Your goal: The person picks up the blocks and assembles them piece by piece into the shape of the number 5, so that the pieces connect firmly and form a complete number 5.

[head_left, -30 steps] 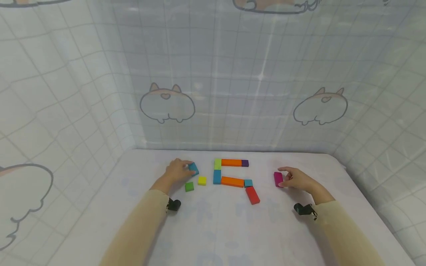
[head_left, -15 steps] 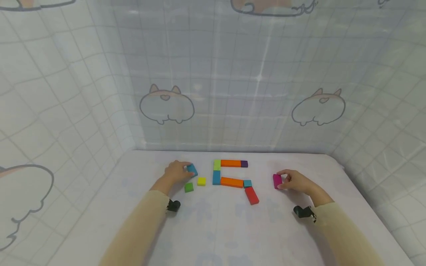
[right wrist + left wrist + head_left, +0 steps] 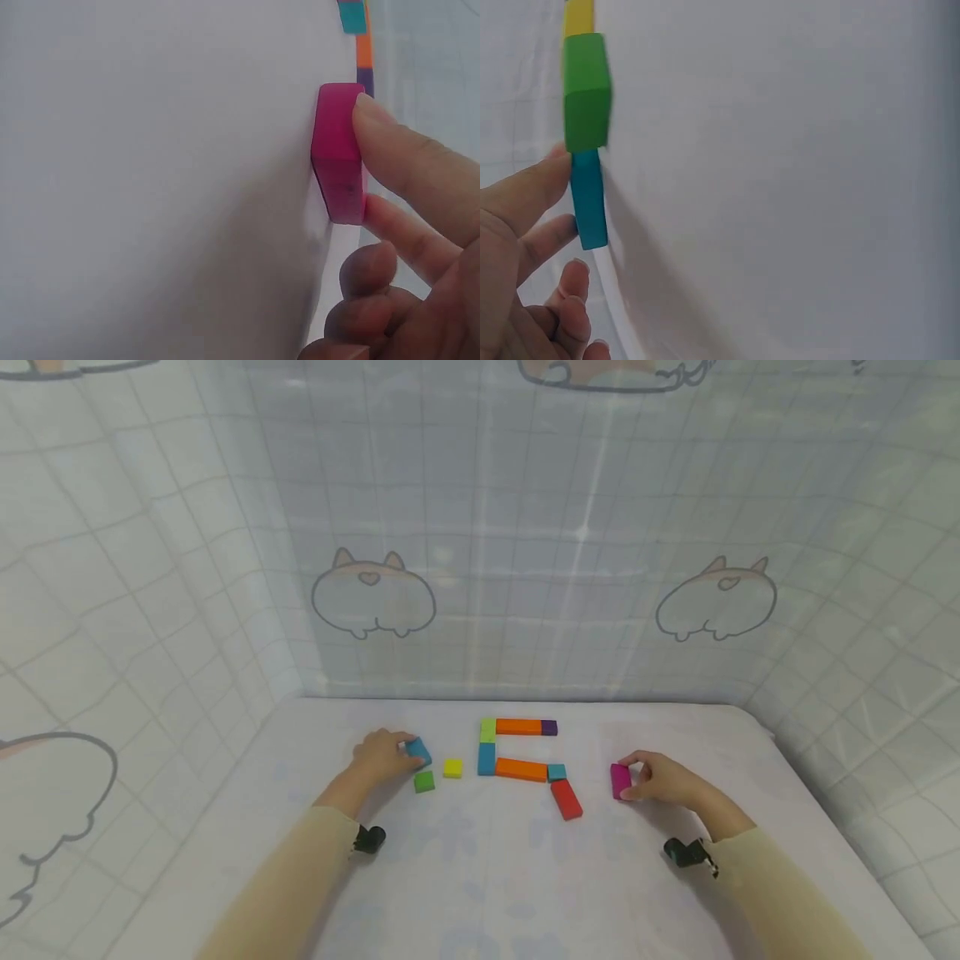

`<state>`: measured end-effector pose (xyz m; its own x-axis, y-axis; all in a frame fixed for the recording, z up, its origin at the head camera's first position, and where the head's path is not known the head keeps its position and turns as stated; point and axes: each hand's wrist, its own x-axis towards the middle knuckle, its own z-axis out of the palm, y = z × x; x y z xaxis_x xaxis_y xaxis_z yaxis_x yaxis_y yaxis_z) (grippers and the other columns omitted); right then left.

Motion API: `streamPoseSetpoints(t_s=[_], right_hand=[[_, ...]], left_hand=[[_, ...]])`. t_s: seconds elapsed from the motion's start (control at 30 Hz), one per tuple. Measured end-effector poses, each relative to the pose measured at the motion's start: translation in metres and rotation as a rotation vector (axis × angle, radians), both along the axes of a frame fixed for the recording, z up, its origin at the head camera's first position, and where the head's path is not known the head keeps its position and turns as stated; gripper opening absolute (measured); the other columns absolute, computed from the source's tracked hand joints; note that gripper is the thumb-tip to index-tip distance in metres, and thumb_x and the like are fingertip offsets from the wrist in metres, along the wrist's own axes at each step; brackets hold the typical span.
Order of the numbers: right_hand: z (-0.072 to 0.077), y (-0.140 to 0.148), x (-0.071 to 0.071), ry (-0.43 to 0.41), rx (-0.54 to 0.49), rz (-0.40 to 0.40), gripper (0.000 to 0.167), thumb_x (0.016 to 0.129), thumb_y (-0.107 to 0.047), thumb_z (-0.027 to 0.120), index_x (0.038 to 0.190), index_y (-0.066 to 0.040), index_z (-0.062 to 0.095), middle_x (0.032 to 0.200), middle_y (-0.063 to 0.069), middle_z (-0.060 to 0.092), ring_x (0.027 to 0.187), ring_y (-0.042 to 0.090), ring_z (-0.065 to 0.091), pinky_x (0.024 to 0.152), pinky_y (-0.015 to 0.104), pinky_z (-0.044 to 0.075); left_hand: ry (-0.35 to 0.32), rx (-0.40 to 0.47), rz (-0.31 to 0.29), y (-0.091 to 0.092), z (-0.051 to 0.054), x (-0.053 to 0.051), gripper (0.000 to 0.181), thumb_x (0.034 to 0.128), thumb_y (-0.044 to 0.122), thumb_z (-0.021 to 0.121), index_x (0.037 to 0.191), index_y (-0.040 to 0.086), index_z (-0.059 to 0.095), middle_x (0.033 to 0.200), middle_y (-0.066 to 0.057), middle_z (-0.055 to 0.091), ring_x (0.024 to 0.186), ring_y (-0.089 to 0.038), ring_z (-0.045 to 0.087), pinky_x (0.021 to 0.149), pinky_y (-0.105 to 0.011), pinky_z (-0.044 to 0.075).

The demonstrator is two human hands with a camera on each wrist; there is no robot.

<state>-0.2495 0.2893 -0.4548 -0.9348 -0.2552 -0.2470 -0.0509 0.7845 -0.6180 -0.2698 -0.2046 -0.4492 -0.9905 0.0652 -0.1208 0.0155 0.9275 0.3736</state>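
My left hand (image 3: 381, 755) pinches a blue block (image 3: 418, 752) between thumb and fingers at the left of the table; in the left wrist view that blue block (image 3: 589, 199) stands just past a green block (image 3: 587, 94). On the right, my right hand (image 3: 663, 779) grips a magenta block (image 3: 620, 782) by its ends. The right wrist view shows the thumb on the magenta block (image 3: 339, 124) and a finger at its far end, the other fingers curled below. Whether either block touches the table, I cannot tell.
Between the hands lie joined blocks: lime (image 3: 488, 730), orange (image 3: 519, 727), purple (image 3: 550, 727), blue (image 3: 487, 759), a second orange (image 3: 521, 769), small teal (image 3: 557, 772) and red (image 3: 566, 799). Yellow (image 3: 453, 768) and green (image 3: 424, 782) blocks lie left of them. A patterned sheet (image 3: 525, 652) rises behind.
My left hand has moved left and slightly nearer with the blue block. The magenta block has come nearer and slightly left in my right hand. The blocks between them stay put.
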Motion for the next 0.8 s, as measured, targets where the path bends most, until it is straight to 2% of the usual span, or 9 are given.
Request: streamPoseSetpoints(t_s=[0.2, 0.57, 0.8], right_hand=[[0.002, -0.008, 0.010, -0.010, 0.010, -0.007, 0.060, 0.080, -0.027, 0.085, 0.129, -0.007, 0.058, 0.082, 0.008, 0.050, 0.075, 0.022, 0.049, 0.061, 0.033, 0.042], [-0.003, -0.019, 0.022, -0.011, 0.017, -0.027, 0.058, 0.077, -0.029, 0.087, 0.122, -0.009, 0.059, 0.081, 0.008, 0.051, 0.074, 0.021, 0.050, 0.061, 0.033, 0.044], [-0.004, -0.024, 0.029, -0.002, 0.035, -0.034, 0.057, 0.075, -0.030, 0.088, 0.119, -0.010, 0.058, 0.079, 0.007, 0.052, 0.071, 0.021, 0.051, 0.060, 0.033, 0.044]], left_hand=[[0.017, -0.058, -0.017, -0.008, -0.001, 0.011, 0.060, 0.0906, 0.047, 0.071, 0.140, 0.014, 0.060, 0.123, -0.021, 0.059, 0.117, -0.041, 0.052, 0.093, -0.061, 0.041], [0.009, -0.029, -0.005, -0.030, -0.009, 0.025, 0.061, 0.0890, 0.047, 0.073, 0.139, 0.013, 0.060, 0.111, -0.016, 0.063, 0.106, -0.037, 0.057, 0.087, -0.060, 0.046], [0.007, -0.049, -0.035, -0.033, -0.006, 0.037, 0.062, 0.0871, 0.047, 0.075, 0.135, 0.010, 0.060, 0.105, -0.014, 0.065, 0.099, -0.035, 0.059, 0.082, -0.060, 0.048]])
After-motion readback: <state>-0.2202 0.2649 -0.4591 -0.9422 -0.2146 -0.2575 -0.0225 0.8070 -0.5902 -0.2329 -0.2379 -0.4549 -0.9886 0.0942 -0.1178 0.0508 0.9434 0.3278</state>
